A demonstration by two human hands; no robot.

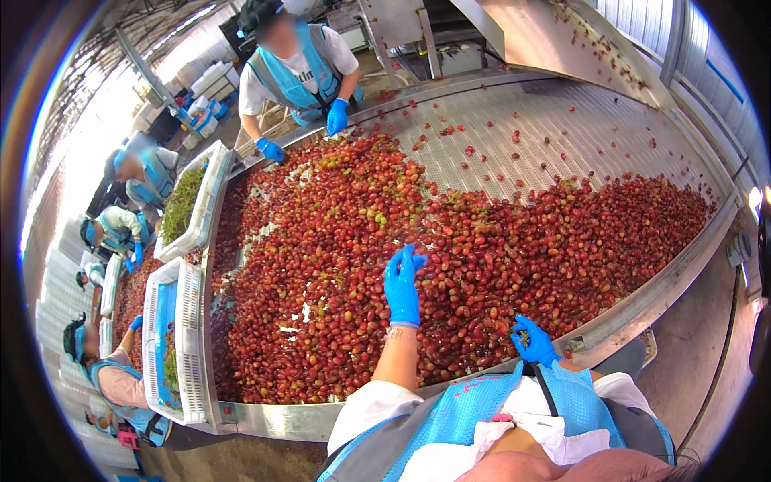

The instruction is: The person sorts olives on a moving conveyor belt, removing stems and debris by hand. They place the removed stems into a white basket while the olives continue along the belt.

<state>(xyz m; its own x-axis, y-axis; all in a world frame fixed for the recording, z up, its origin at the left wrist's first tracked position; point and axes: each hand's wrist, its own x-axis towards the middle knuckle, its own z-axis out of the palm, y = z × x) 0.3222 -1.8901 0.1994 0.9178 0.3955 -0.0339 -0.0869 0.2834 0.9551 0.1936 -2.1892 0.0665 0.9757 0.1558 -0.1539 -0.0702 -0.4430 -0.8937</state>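
Note:
My left hand (402,288), in a blue glove, is over the middle of a thick spread of loose red grapes (325,289). Its fingers are bent and close together, and whether anything sits between them is hidden. Close to the near metal rim, my gloved right hand (535,342) has its fingers curled around a small clump of green stems (523,337). The grapes lie on a perforated metal sorting table (488,144), with a few green grapes (376,217) and stem bits among them.
A crate of green stems (184,202) and a white plastic crate (196,337) stand along the left edge. Across the table a co-worker (301,72) has both gloved hands at the far rim. A metal chute (566,42) slopes down at the far right. Several other workers are at left.

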